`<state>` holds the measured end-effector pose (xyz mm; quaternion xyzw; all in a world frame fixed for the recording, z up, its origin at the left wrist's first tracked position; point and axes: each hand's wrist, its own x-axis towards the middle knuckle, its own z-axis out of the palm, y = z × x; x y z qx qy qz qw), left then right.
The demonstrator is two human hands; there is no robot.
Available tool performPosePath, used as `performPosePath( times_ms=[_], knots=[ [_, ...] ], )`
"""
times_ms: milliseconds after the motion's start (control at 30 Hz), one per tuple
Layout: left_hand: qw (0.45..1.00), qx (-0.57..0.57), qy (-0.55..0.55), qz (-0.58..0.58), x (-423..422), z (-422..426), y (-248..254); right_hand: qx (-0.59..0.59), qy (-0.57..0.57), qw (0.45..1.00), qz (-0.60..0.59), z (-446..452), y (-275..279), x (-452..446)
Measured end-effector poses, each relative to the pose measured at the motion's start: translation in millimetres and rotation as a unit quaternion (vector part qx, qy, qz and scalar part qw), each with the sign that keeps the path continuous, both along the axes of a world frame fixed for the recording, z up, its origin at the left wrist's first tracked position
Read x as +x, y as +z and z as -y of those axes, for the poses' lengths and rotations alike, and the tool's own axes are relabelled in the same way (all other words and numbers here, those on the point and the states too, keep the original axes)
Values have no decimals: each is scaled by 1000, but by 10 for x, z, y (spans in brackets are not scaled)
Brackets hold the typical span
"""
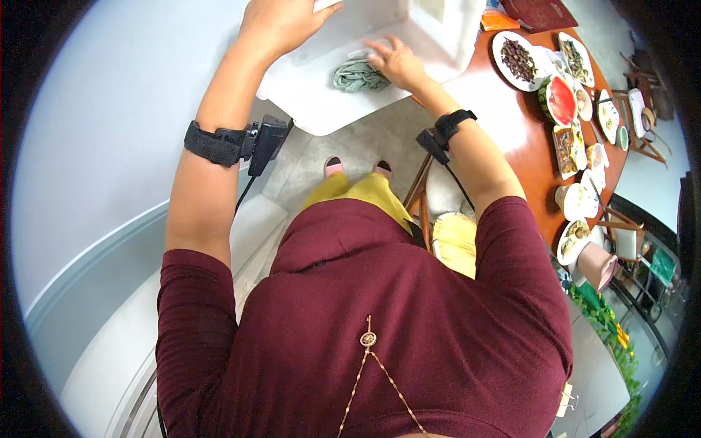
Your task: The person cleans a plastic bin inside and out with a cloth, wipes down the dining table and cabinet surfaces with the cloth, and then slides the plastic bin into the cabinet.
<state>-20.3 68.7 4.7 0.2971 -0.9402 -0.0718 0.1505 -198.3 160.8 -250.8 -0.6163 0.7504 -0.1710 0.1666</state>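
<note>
A white plastic bin (314, 109) is tilted toward me at the top of the head view, its upper part cut off by the frame. At its left side my left hand (286, 23) is closed on the bin's white edge, with some fingers out of view. A crumpled grey-green cloth (358, 77) lies inside the bin. Just right of the cloth, my right hand (399, 64) reaches in with fingers apart. The fingertips are close to the cloth; whether they touch it I cannot tell.
A round wooden table (485, 124) on the right bears a plate of dark food (517, 60), a cut watermelon (561, 101) and several other dishes. A chair with a yellow cushion (453, 241) stands by my right side. A pale wall (109, 109) runs along the left.
</note>
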Motion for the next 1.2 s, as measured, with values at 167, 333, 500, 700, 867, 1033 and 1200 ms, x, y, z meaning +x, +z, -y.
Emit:
performPosePath(
  times_ms=[167, 333, 500, 700, 867, 1033, 1200],
  knots=[
    [1000, -2, -15, -9, 6, -35, -55, 37, 129, 988, -72, -89, 44, 455],
    [997, -46, -52, -25, 57, -75, -103, 35, 151, 984, -84, 3, -4, 889],
    [999, -30, -26, -20, -10, -21, -52, 14, 224, 972, -71, -260, 187, 1150],
    [999, 5, 46, 12, 51, 53, -44, 24, 168, 972, -161, -441, 309, 559],
    [999, 15, 33, -31, 118, 31, -83, -22, -4, 962, -272, -227, 274, -194],
    [999, 9, -8, -40, 23, -4, -76, 49, -136, 949, -281, 59, 98, -298],
    [997, -34, -62, -20, -111, -11, -161, 130, -99, 971, -176, 397, -94, 110]
  ],
)
